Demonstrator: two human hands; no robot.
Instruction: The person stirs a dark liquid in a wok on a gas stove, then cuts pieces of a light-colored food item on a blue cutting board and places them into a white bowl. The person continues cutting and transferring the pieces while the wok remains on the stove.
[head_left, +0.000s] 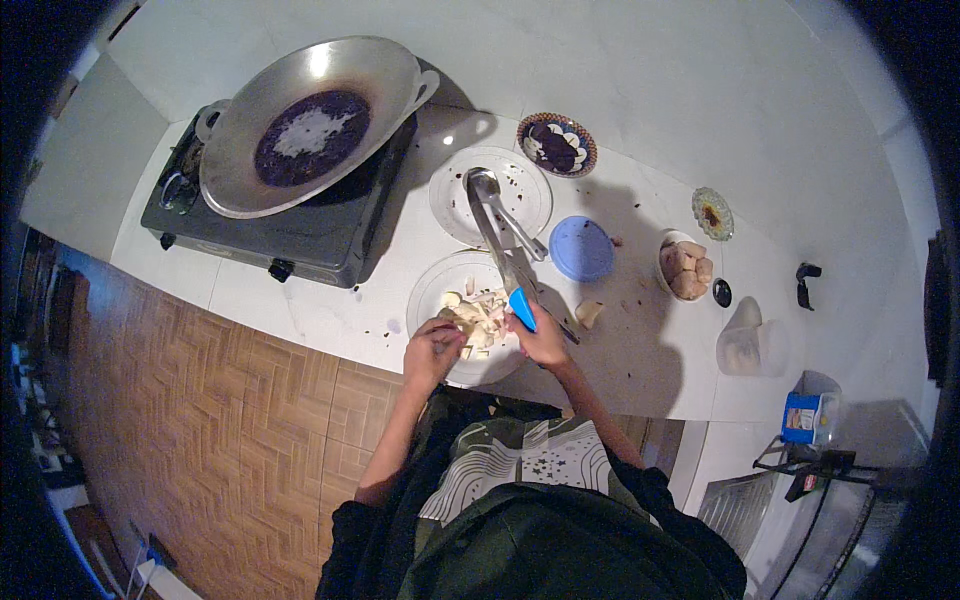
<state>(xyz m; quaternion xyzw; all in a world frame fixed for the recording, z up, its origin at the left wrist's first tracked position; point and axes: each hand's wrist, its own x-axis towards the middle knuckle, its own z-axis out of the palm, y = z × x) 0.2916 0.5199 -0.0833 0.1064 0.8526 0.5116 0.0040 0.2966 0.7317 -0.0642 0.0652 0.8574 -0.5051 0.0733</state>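
So both hands are over the lower white plate (424, 300), which sits near the front edge of the white surface (245, 280) and has a loose heap of pale cut pieces (480, 312) in the middle. The left hand (436, 346) is pretty narrow, fingers bunched right at the near-left side of the heap. Can't tell if it's actually pinching a piece, the fingertips are too small to make out. The right hand (541, 337) is closed around a blue-handled tool (521, 307) at the plate's right side; I can't make out its working end.

Just behind that is the upper white plate (452, 210), with dark crumbs on it and a metal spoon (515, 222) lying across toward its right rim. A blue round lid (581, 249) is next to it, and a patterned bowl (526, 128) with something dark inside is further back. One pale chunk (588, 314) lies loose on the surface, right of the right hand. Further right there's a bowl of pale chunks (686, 268) and a little glass dish (713, 214).

Back left, a big metal wok (385, 75) sits on a dark stove (290, 235), dark liquid in it with whitish foam on top.
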